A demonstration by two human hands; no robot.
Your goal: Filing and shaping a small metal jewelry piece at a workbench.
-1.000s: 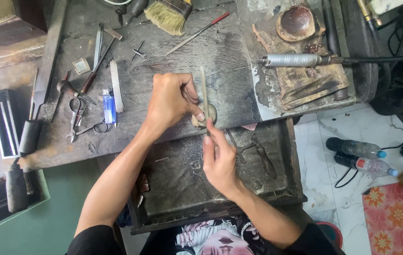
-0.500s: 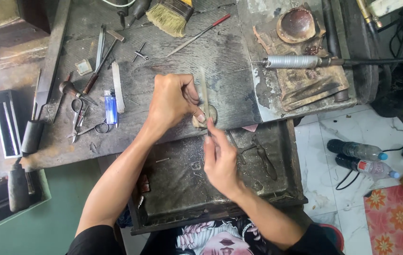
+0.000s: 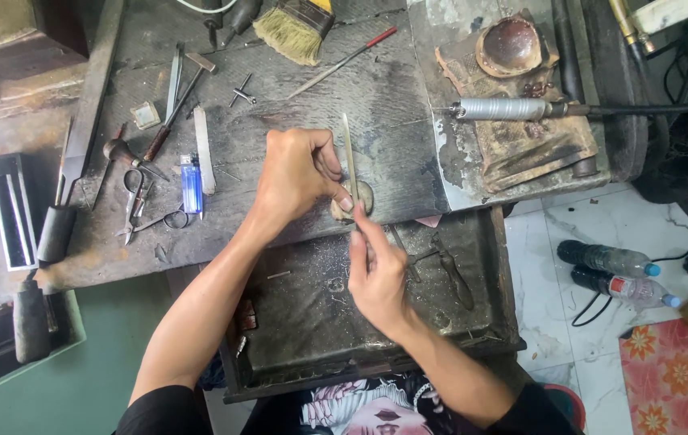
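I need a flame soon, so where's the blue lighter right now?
In the head view, the blue lighter lies on the workbench, left of the left hand, between the scissors and a flat metal strip.

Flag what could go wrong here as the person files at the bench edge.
The file runs right past the left hand fingertips pinching a small piece on the bench peg; a slip could scrape them. The piece is tiny and could drop into the tray below. The right hand grips the file low, so control may be weak.

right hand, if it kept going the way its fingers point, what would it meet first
Probably the left hand: the right hand points up along the thin file toward the left thumb at the bench peg; depth unclear.
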